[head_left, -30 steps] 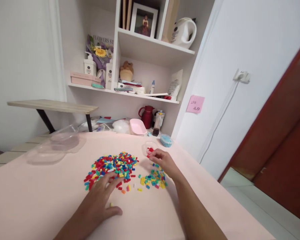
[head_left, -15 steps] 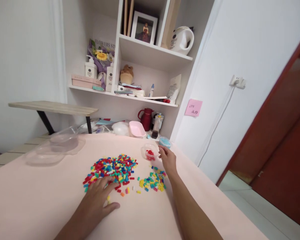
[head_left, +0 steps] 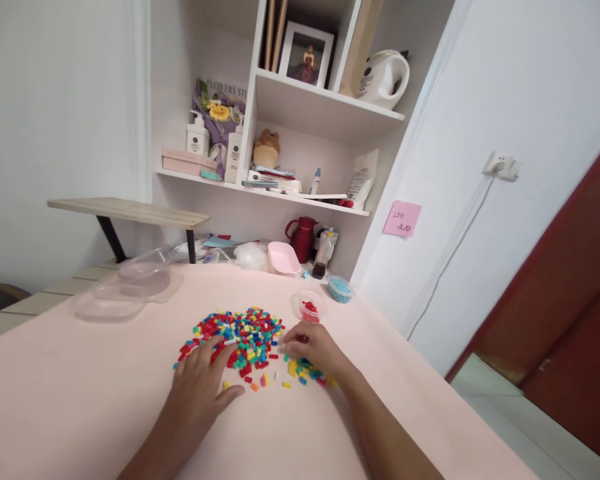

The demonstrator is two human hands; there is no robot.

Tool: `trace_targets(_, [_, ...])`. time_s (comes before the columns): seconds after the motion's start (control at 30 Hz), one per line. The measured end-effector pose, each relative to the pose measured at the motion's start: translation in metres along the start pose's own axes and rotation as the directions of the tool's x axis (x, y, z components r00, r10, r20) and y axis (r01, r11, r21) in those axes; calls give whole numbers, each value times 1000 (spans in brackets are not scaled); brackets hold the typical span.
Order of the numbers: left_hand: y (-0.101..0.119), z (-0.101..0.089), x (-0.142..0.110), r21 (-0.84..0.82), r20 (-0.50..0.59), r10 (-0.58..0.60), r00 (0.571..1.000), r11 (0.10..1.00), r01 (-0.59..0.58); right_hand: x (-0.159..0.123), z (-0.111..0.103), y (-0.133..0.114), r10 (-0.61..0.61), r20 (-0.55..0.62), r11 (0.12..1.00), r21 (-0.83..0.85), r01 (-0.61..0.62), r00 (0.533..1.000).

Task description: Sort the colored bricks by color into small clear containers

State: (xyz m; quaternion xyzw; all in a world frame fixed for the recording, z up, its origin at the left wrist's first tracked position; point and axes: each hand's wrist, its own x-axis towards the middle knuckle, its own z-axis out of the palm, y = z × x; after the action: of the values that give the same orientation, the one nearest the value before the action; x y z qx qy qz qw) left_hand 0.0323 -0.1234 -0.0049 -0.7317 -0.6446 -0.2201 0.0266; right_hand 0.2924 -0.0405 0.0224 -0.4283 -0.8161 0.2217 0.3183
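Note:
A loose pile of small colourful plastic pieces (head_left: 253,327), in red, blue, yellow, green and white, lies on the pink tabletop. My left hand (head_left: 200,380) rests at the pile's near left edge, fingers spread and thumb apart. My right hand (head_left: 313,348) hovers at the pile's right edge, its fingers loosely bent and nothing visible between them. Partly beneath that hand is a smaller group of mixed pieces (head_left: 296,369). Just beyond it stands a clear round tub (head_left: 321,303) with red pieces (head_left: 310,309) inside.
A clear tub of light blue pieces (head_left: 340,289) stands at the far right corner. Clear plastic containers (head_left: 111,303) lie at the left. Along the back are a pink tray (head_left: 283,259), a red jug (head_left: 303,239) and a bottle of dark liquid (head_left: 323,257). Shelves (head_left: 300,200) rise behind.
My right hand has moved from the tub of red pieces left and nearer, to the edge of the pile. My left hand stays spread by the pile. The view has shifted slightly left.

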Motion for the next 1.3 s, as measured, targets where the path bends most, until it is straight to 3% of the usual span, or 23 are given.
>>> trace_targets(0.17, [4,-13,-1,-106,-127,-26,992,994,13,2,11,-3,-82,78,987,-131,92,994])
trace_targets(0.27, [10,-20,-5,-152,25,82,996,985,-77,3,16,-8,-100,110,977,-177,119,989])
trace_targets(0.33, [14,-22,-8,-145,169,213,962,971,-190,2,17,-10,-95,111,978,-172,114,989])
trace_targets(0.4, [17,-22,-10,-132,225,270,936,960,-245,1,14,-9,-72,105,989,-125,85,992])
trace_targets(0.5, [20,-22,-11,-116,215,253,943,966,-233,-1,4,-3,24,76,999,38,-26,997])
trace_targets(0.6, [19,-23,-11,-111,213,259,942,965,-240,-3,-13,5,124,-32,976,183,-117,992])
trace_targets(0.73, [14,-18,-10,-133,191,281,940,957,-259,-5,-36,11,198,-175,923,363,-124,964])
trace_targets(0.83, [11,-13,-8,-124,175,251,952,965,-231,-3,-46,17,257,-342,892,445,-85,904])
trace_targets(0.97, [12,-12,-6,-109,196,217,956,974,-199,4,-46,31,301,-599,910,413,-36,742])
trace_targets(1.03, [13,-14,-6,-112,189,212,959,975,-194,10,-43,40,310,-681,932,356,-70,663])
trace_targets(1.1, [14,-14,-5,-110,176,205,963,976,-188,15,-40,49,309,-716,945,303,-120,626])
trace_targets(1.17, [15,-14,-5,-98,177,192,965,979,-177,18,-38,56,300,-709,952,268,-150,638])
trace_targets(1.3, [17,-15,-6,-70,206,185,961,982,-174,13,-39,57,262,-649,961,243,-132,714])
